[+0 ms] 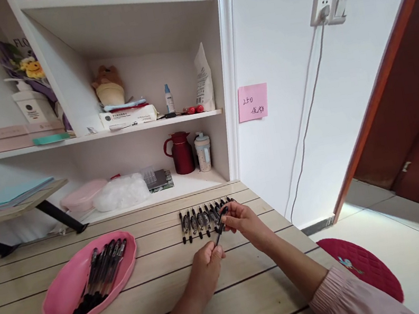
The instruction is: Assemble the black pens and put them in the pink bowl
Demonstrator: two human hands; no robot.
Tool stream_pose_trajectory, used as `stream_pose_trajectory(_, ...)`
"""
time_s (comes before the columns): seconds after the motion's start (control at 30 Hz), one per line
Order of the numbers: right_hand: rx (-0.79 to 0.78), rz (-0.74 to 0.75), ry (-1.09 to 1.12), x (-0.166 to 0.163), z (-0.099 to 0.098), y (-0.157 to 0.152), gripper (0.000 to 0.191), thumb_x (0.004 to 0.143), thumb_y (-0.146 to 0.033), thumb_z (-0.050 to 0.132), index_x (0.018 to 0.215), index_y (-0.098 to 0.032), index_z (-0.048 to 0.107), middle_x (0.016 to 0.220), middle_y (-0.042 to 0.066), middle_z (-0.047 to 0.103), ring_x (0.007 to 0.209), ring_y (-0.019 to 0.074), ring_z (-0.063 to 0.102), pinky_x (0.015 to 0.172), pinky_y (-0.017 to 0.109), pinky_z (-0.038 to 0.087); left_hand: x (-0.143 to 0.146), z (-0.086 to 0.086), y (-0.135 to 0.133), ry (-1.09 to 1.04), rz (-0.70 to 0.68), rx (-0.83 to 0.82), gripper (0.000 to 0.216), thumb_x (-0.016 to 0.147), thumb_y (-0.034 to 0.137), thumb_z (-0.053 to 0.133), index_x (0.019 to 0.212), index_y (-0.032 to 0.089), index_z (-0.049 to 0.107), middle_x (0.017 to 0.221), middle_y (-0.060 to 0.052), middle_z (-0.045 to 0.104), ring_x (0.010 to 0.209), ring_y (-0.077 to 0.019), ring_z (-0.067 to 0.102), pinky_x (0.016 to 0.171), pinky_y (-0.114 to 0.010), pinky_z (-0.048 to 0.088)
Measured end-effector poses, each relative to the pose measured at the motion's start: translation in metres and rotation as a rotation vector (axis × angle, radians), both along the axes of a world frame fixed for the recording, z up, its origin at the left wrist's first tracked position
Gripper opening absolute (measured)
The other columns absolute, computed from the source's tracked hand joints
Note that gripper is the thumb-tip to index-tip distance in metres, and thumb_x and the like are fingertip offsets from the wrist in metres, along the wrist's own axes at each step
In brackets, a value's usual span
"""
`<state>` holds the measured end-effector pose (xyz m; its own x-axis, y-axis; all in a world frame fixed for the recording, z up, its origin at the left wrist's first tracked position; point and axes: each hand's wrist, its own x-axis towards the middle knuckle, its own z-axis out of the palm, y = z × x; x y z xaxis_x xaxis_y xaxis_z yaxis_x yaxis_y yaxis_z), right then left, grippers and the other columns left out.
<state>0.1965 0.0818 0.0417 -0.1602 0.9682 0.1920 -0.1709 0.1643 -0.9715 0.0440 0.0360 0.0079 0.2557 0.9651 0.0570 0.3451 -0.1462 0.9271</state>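
My left hand [208, 265] is closed around the lower end of a black pen [220, 234]. The fingers of my right hand [248, 222] pinch the pen's upper end, where a dark cap shows. Whether the cap sits fully on the barrel cannot be made out. Just behind my hands lies a row of black pens [190, 226] with dark caps set between them, partly covered by my right hand. To the left, a pink scalloped tray [51, 296] holds a bundle of several capped pens [102, 271].
The slatted wooden table [151, 290] meets a white shelf unit [136, 129] at the back. On its lower shelf stand a red jug [182, 153] and a speckled cup [203, 152]. A small raised stand [20, 202] is at left; a red round stool [367, 267] is at right.
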Motion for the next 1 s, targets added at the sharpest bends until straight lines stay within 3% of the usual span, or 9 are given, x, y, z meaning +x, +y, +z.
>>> stream_pose_trajectory(0.3, -0.017, 0.016, -0.025, -0.01, -0.004, -0.006, 0.026, 0.06, -0.036, 0.068, 0.074, -0.019, 0.054, 0.049, -0.007, 0.046, 0.045, 0.0092, 0.048, 0.042, 0.021, 0.029, -0.001, -0.005, 0.002, 0.031, 0.022, 0.031, 0.027, 0.081, 0.038, 0.035, 0.066, 0.018, 0.047, 0.044, 0.007, 0.033, 0.042, -0.0093, 0.031, 0.046, -0.022, 0.023)
stream_pose_trajectory(0.53, -0.006, 0.003, -0.021, -0.014, -0.008, -0.01, 0.027, 0.061, -0.038, 0.067, 0.074, -0.019, 0.054, 0.05, -0.006, 0.046, 0.047, 0.0097, 0.048, 0.043, 0.022, 0.031, -0.001, 0.002, 0.004, 0.058, 0.05, 0.111, 0.024, 0.077, 0.033, 0.039, 0.061, 0.018, 0.047, 0.052, 0.004, 0.038, 0.051, -0.0105, 0.036, 0.051, -0.022, 0.027)
stream_pose_trajectory(0.73, -0.021, -0.063, -0.003, -0.009, -0.017, -0.009, 0.034, 0.064, -0.048, 0.064, 0.08, -0.019, 0.054, 0.06, -0.001, 0.057, 0.046, 0.0101, 0.049, 0.042, 0.022, 0.03, -0.002, 0.001, 0.001, -0.064, 0.108, 0.029, 0.023, 0.081, 0.034, 0.034, 0.08, 0.017, 0.051, 0.049, 0.006, 0.04, 0.044, -0.0095, 0.036, 0.048, -0.021, 0.031)
stream_pose_trajectory(0.83, 0.005, -0.182, -0.054, 0.0, -0.02, -0.006, 0.04, 0.066, -0.053, 0.06, 0.084, -0.018, 0.057, 0.063, 0.001, 0.06, 0.046, 0.0103, 0.048, 0.042, 0.023, 0.031, -0.017, 0.015, 0.002, -0.019, 0.209, 0.114, 0.023, 0.081, 0.031, 0.036, 0.083, 0.017, 0.055, 0.059, 0.003, 0.05, 0.052, -0.011, 0.047, 0.053, -0.021, 0.036)
stream_pose_trajectory(0.93, -0.009, -0.226, -0.093, 0.008, -0.024, 0.0, 0.042, 0.066, -0.056, 0.058, 0.081, -0.017, 0.06, 0.062, 0.002, 0.059, 0.045, 0.0105, 0.046, 0.042, 0.023, 0.03, -0.054, 0.044, 0.003, 0.258, 0.453, 0.344, 0.019, 0.075, 0.027, 0.046, 0.078, 0.018, 0.063, 0.079, -0.004, 0.059, 0.076, -0.0164, 0.054, 0.068, -0.025, 0.039)
stream_pose_trajectory(1.0, -0.023, -0.236, -0.104, 0.012, -0.027, 0.005, 0.043, 0.065, -0.058, 0.058, 0.078, -0.016, 0.061, 0.061, 0.003, 0.059, 0.045, 0.0105, 0.046, 0.041, 0.023, 0.03, -0.088, 0.064, 0.0, 0.489, 0.616, 0.348, 0.022, 0.075, 0.028, 0.046, 0.081, 0.019, 0.065, 0.083, -0.006, 0.062, 0.076, -0.0186, 0.056, 0.067, -0.027, 0.039)
